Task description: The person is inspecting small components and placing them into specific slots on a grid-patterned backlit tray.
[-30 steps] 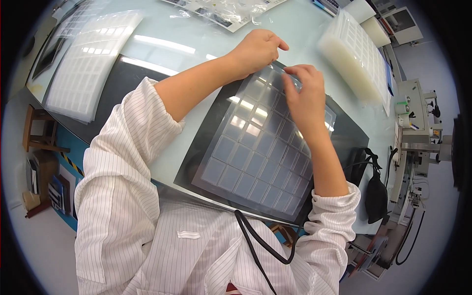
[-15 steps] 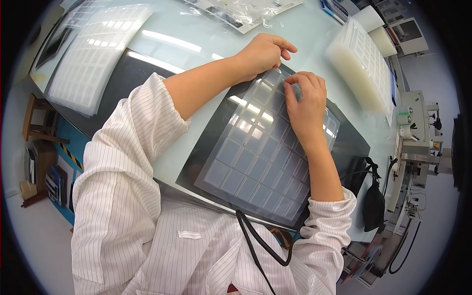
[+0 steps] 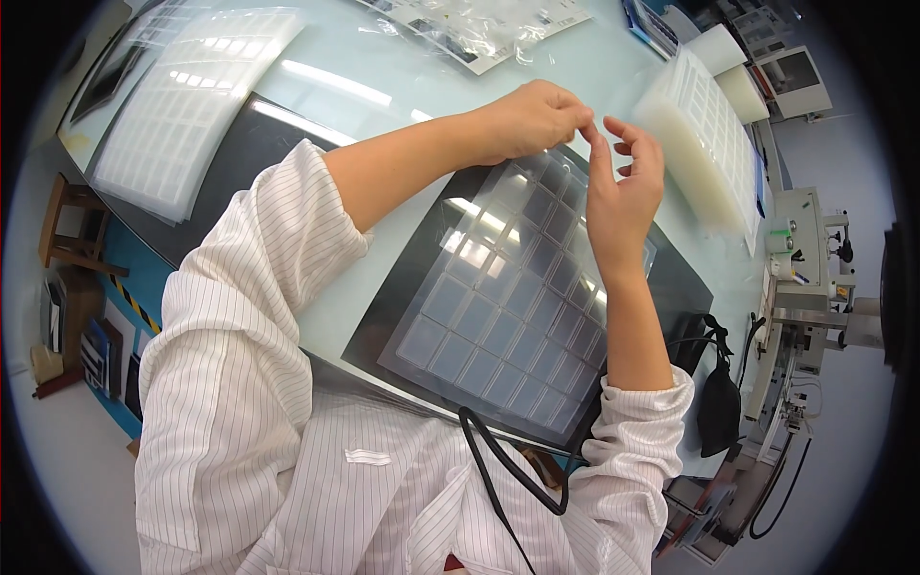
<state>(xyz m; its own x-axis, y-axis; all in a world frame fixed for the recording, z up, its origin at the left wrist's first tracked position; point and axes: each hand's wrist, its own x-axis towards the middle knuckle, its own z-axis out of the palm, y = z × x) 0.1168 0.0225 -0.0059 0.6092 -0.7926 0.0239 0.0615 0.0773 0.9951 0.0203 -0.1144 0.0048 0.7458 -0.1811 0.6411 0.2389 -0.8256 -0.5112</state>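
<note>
A clear plastic sheet [image 3: 503, 331] divided into rows of rectangular pockets lies on a dark flat board [image 3: 379, 321] in front of me. My left hand [image 3: 537, 120] hovers over the sheet's far edge, thumb and fingertips pinched together. Whatever is in that pinch is too small to make out. Just to its right is my right hand [image 3: 628, 196], its thumb tip meeting the left fingertips. The other right fingers are bent and stand apart from the thumb, with nothing visible between them.
Stacked pocketed sheets lie at the left [image 3: 196, 115], and a thicker stack [image 3: 704, 144] stands at the right. Crumpled clear film [image 3: 489, 29] covers the far edge. A black pouch [image 3: 719, 407] hangs near the right corner, and a black cable [image 3: 494, 460] crosses the front edge.
My right hand has lifted off the sheet and moved right and away from me, its fingers opening. My left fingers, pointing outward before, have closed into a pinch against the right thumb.
</note>
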